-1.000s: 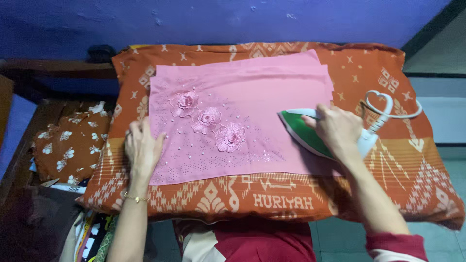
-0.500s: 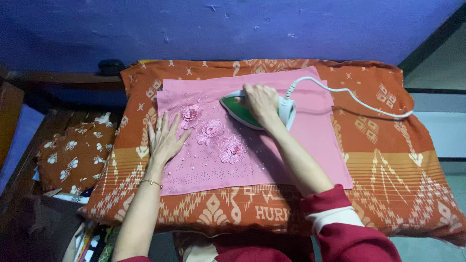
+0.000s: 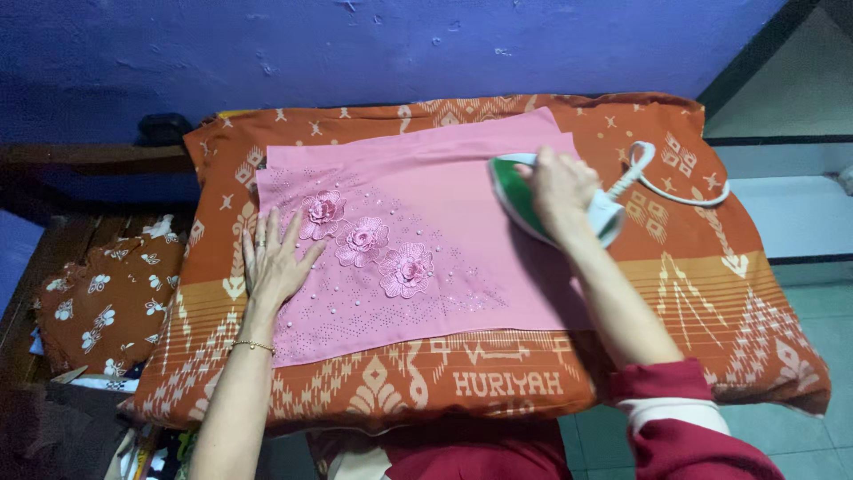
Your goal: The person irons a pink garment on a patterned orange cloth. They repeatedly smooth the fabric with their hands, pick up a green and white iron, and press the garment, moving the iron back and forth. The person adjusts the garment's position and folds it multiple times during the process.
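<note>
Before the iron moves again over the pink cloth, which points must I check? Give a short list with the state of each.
1. Right hand grips the green iron: ok.
2. Left hand lies flat on the pink cloth, apart from the iron: ok.
3. Lace flowers away from the iron: ok.
4. White cord off the cloth: ok.
5. Iron's heat: cannot tell.

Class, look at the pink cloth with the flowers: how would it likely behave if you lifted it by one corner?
The pink cloth lies thin and flat on the patterned cover, so it would probably droop. The flowers may weigh down that side. The left hand presses it, which hints it slides easily.
</note>
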